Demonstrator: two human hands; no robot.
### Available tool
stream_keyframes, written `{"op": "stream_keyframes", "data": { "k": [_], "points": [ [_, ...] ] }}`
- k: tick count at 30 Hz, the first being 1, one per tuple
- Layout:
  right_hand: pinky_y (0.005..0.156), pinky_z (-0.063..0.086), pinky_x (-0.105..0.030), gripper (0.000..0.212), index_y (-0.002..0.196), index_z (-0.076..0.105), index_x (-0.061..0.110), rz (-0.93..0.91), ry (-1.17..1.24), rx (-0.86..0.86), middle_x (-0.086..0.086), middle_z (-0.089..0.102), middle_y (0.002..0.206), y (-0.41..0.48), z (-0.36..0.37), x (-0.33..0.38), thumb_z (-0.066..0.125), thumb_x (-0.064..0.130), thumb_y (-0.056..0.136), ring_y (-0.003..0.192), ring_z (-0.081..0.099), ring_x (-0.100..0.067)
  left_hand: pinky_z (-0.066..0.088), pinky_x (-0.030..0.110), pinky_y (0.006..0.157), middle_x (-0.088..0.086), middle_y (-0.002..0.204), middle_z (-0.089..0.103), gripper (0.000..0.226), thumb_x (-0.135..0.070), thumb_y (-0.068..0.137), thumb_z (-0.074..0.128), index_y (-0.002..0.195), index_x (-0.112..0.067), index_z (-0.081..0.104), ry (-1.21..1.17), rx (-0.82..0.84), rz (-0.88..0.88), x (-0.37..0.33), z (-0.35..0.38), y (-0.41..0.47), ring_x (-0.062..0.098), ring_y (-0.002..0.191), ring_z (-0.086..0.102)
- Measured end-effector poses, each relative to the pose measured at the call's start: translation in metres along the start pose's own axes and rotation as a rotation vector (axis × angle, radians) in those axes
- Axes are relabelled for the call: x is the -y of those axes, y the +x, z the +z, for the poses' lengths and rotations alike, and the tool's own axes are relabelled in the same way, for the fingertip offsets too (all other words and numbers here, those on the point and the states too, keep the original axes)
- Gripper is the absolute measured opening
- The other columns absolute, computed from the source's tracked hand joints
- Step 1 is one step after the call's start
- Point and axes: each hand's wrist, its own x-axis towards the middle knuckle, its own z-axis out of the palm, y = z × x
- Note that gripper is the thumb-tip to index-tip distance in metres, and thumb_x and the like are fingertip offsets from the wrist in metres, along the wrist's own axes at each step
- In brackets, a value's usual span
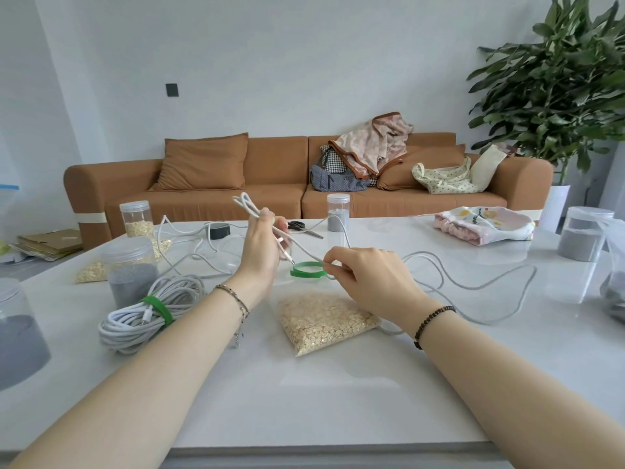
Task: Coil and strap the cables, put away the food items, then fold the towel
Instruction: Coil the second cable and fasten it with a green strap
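My left hand (262, 247) is raised above the table and grips a folded bunch of thin white cable (248, 204), whose loop sticks up past my fingers. My right hand (367, 272) pinches the same cable lower down, right beside a green strap ring (306, 269) lying on the table. A long grey-white cable (473, 282) trails off to the right. At the left lies a coiled white cable (152, 309) bound with a green strap. A clear bag of oats (324, 321) lies below my hands. A folded patterned towel (483, 226) sits at the back right.
Clear jars stand around the white table (338, 401): oats (137, 218), grey grains (133, 270) at left, another (338, 211) at the back, one (583, 233) at right. Scissors (302, 227) and a dark charger (219, 230) lie behind my hands. A brown sofa and a plant stand beyond.
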Motion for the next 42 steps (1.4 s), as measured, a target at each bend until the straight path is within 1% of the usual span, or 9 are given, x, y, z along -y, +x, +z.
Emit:
{"op": "stream_keyframes", "data": {
  "k": [4,9,13,20,23,26,35,38,42],
  "points": [
    [0.068,0.053,-0.035,0.028,0.116,0.068,0.04,-0.047,0.067,0.0,0.01,0.074,0.094,0.0,0.004,0.003,0.044,0.046,0.102,0.084,0.067,-0.02,0.055,0.039,0.082,0.001,0.067,0.048,0.03,-0.024,0.111,0.032,0.085,-0.014,0.041,-0.4,-0.027,-0.098,-0.002,0.002,0.001,0.014,0.063,0.05],
    [0.074,0.056,-0.036,0.036,0.121,0.065,0.051,-0.066,0.096,0.048,0.016,0.075,0.102,0.0,0.009,0.005,0.039,0.054,0.096,0.096,0.068,-0.014,0.038,0.018,0.045,-0.006,0.056,0.033,0.033,-0.028,0.111,0.032,0.081,-0.017,0.037,-0.5,-0.044,-0.13,-0.003,0.003,-0.001,0.008,0.046,0.028],
    [0.073,0.055,-0.036,0.028,0.115,0.068,0.048,-0.035,0.062,0.054,0.015,0.074,0.096,0.0,0.009,0.003,0.045,0.052,0.1,0.091,0.067,-0.014,0.019,0.017,0.039,-0.008,0.054,0.03,0.035,-0.03,0.111,0.032,0.078,-0.019,0.038,-0.439,-0.035,-0.166,-0.003,0.003,-0.002,0.006,0.043,0.023],
    [0.053,0.033,-0.025,0.037,0.084,0.071,0.032,0.142,0.127,0.054,0.01,0.056,0.065,0.0,0.001,0.002,0.054,0.064,0.092,0.065,0.052,-0.01,0.037,0.016,0.04,-0.004,0.059,0.036,0.032,-0.025,0.109,0.041,0.079,-0.014,0.043,-0.631,0.094,-0.485,-0.012,-0.002,-0.003,0.008,0.043,0.036],
    [0.055,0.035,-0.027,0.033,0.084,0.071,0.032,0.184,0.107,0.045,0.01,0.057,0.067,0.0,-0.001,0.0,0.058,0.061,0.091,0.067,0.052,-0.012,0.064,0.043,0.07,0.0,0.06,0.039,0.027,-0.025,0.11,0.035,0.087,-0.013,0.043,-0.491,0.195,-0.465,-0.01,0.001,-0.009,0.018,0.064,0.065],
    [0.06,0.035,-0.029,0.028,0.087,0.072,0.029,0.176,0.045,-0.004,0.01,0.06,0.077,0.0,-0.003,0.0,0.058,0.053,0.095,0.074,0.056,-0.015,0.054,0.057,0.094,0.0,0.063,0.04,0.036,-0.03,0.112,0.029,0.082,-0.013,0.041,-0.191,0.319,-0.401,-0.007,0.007,-0.017,0.029,0.097,0.074],
    [0.058,0.04,-0.029,0.018,0.097,0.075,0.022,-0.013,0.19,-0.165,0.009,0.066,0.085,0.001,-0.001,0.0,0.058,0.025,0.1,0.074,0.058,-0.014,0.062,0.053,0.074,0.02,0.114,0.064,0.023,-0.028,0.11,0.038,0.105,-0.006,0.045,0.014,0.301,-0.394,-0.001,0.007,-0.024,0.038,0.092,0.072],
    [0.057,0.036,-0.017,0.016,0.095,0.075,0.024,-0.037,0.246,-0.211,0.014,0.062,0.08,0.001,-0.001,0.001,0.059,0.026,0.097,0.072,0.046,-0.003,0.063,0.049,0.072,0.02,0.103,0.069,0.023,-0.027,0.11,0.038,0.106,-0.006,0.045,0.047,0.37,-0.4,0.001,0.006,-0.026,0.035,0.083,0.075],
    [0.058,0.046,-0.033,0.025,0.092,0.074,0.022,-0.063,0.24,-0.201,0.01,0.059,0.076,0.001,0.0,0.001,0.053,0.035,0.095,0.067,0.053,-0.012,0.062,0.042,0.068,0.023,0.099,0.063,0.025,-0.028,0.109,0.039,0.108,-0.004,0.046,0.102,0.436,-0.385,0.006,0.007,-0.029,0.038,0.083,0.074]
  ]
}}
